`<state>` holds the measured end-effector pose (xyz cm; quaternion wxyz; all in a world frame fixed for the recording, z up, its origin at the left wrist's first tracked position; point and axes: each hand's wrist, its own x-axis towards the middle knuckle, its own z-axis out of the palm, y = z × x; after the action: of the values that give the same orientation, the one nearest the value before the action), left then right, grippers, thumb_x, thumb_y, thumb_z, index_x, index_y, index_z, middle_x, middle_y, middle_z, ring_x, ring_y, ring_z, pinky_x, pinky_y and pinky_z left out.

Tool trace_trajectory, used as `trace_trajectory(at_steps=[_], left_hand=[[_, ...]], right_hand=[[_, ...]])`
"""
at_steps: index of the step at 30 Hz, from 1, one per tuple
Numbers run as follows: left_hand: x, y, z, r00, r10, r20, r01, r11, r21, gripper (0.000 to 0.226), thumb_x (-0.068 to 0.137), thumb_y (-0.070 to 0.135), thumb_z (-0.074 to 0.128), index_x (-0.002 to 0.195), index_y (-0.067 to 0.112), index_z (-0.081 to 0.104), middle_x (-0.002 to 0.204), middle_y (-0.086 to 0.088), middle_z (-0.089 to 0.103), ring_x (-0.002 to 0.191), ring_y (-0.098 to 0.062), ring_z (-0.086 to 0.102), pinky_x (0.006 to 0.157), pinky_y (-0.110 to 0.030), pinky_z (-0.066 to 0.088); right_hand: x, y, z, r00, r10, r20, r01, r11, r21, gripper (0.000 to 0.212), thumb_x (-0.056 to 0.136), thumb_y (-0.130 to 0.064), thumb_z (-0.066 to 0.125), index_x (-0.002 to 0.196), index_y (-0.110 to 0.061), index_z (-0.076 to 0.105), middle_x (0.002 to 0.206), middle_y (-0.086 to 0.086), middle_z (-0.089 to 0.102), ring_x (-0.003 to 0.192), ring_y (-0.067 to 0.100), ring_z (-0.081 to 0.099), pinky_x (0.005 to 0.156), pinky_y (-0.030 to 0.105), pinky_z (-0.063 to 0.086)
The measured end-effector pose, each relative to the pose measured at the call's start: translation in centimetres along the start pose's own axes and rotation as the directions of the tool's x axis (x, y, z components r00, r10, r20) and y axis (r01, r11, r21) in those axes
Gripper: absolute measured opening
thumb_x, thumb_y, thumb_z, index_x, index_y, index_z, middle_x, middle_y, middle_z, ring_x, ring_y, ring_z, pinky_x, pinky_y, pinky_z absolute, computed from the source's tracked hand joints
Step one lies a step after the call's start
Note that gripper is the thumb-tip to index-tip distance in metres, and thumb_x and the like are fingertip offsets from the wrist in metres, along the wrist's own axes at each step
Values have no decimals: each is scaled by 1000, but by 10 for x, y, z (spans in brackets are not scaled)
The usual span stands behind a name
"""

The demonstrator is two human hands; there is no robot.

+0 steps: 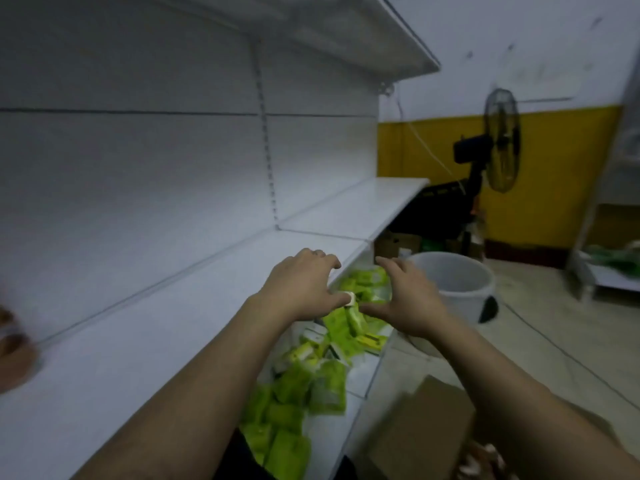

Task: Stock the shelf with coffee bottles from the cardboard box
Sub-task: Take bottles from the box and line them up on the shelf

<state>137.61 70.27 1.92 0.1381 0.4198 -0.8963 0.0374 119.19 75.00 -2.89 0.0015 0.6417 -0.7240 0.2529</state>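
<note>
**Reaching out over the white shelf, both hands empty**

Stretching both arms forward, we are holding the left hand (304, 284) above the front edge of the white shelf (145, 341), fingers spread wide and gripping nothing. The right hand (405, 299) is hovering just beside it, past the shelf edge, also spread wide and empty. Below the hands, green packets (311, 379) are lying in a loose heap on the lower shelf. The cardboard box (422, 431) is sitting at the lower right, near the floor, its flap showing; we cannot tell what is inside. At the far left edge of the shelf a blurred brown shape (14, 355) is showing, possibly coffee bottles. A white bucket (457, 285) and a black fan (498, 140) are standing beyond
</note>
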Motion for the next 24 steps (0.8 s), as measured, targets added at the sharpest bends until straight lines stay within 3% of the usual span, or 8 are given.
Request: trace_trajectory(at_steps=[5,12,16,19,22,24], left_hand=[[43,82,99,960,180,215,-151,978,-145,67,77,61,60,131,24,51,134,-5,54,124,-24,47,95,-40,45],[70,171,217,796,380,470,-237,911,-337,66,77,57,63,131,21,52,133,-4,56,120,-23,51,96,-39,46],[72,208,279,661,434,612,-230,893,-386,58,77,48,69,125,17,57,124,-6,61,110,-24,57,88,-33,48],[65,229,327,540,420,729,-180,904,-388,51,80,45,68,120,14,59,121,-5,62,106,-23,58,83,-30,48],[54,244,375,411,344,844,-113,938,-328,54,82,44,65,123,10,58,124,-8,60,108,-25,58,90,-34,48],[45,247,406,336,282,899,-68,959,-275,54,82,42,66,124,10,58,124,-8,59,110,-24,57,95,-35,47]], right_hand=[[-53,116,10,947,313,70,-310,949,-56,92,72,-59,71,146,-23,29,147,8,39,127,29,43,97,43,42],[-141,222,53,677,685,269,-673,724,-150,85,74,-56,69,144,-22,34,145,11,40,128,30,42,100,42,41],[-181,262,75,521,776,356,-764,610,-210,79,71,-59,67,137,-22,41,133,11,48,114,29,51,90,38,47],[-202,280,96,464,792,398,-804,565,-187,66,72,-56,66,129,-28,47,125,5,54,100,21,55,77,29,44],[-221,296,129,392,791,471,-842,514,-163,55,77,-48,65,125,-26,49,123,5,56,96,17,52,83,31,45],[-236,308,155,350,790,504,-858,487,-167,59,79,-44,66,130,-24,45,124,6,54,102,20,54,85,33,45]])
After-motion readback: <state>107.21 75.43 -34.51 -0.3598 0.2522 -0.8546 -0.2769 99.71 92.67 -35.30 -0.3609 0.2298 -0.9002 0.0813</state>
